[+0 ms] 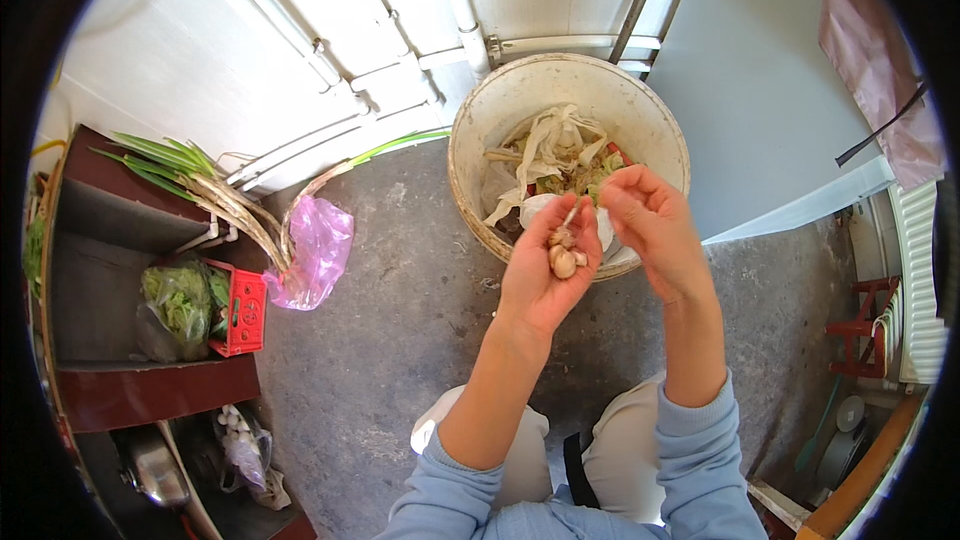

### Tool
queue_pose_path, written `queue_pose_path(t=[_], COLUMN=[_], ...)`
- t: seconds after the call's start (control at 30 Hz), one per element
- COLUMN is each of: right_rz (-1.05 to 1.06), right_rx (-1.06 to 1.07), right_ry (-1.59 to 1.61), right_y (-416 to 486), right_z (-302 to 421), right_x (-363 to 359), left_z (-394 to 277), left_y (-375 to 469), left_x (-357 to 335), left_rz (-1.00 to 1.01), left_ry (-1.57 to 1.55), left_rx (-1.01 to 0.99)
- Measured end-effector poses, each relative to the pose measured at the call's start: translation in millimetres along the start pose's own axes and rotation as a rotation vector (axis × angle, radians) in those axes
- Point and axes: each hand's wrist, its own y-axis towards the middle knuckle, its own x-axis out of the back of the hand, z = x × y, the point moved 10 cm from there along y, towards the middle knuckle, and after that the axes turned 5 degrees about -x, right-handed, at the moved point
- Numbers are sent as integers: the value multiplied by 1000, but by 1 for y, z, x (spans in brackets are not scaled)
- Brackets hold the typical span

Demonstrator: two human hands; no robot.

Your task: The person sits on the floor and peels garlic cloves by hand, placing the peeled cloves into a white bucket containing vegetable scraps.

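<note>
My left hand (541,270), palm up over the near rim of a large off-white bin (469,187), cups several garlic cloves (564,262). A thin pale stalk (574,211) rises from among the cloves towards the fingertips. Just to the right is my right hand (651,229), its thumb and fingers drawn together above the bin. Whether anything small is pinched there I cannot tell. Inside the bin lie crumpled pale wrappings (551,139) and leafy scraps. Both my hands hide part of the bin's contents and its near rim.
Scallions (240,214) and a pink plastic bag (319,247) lie on the concrete floor at left. Beside them, a dark red shelf unit (157,390) holds a red plastic basket (246,311) and bagged greens (176,304). White pipes (465,11) run along the wall; a grey-blue panel (750,90) stands right.
</note>
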Motion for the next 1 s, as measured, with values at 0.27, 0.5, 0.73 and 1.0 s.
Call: queue_pose_path(t=[0.27, 0.5, 0.73, 1.0], right_rz=[109, 32, -18, -53], right_rx=[-180, -48, 91, 110], right_ry=[406, 131, -224, -402], right_y=[1, 4, 0, -7], right_z=[-15, -14, 1, 16], right_x=[5, 10, 4, 5], left_z=[7, 17, -1, -18], left_y=[-7, -11, -2, -6], left_x=[-26, -28, -13, -24], left_rz=[210, 255, 166, 175], left_ry=[570, 636, 755, 1017], left_rx=[-87, 33, -163, -374])
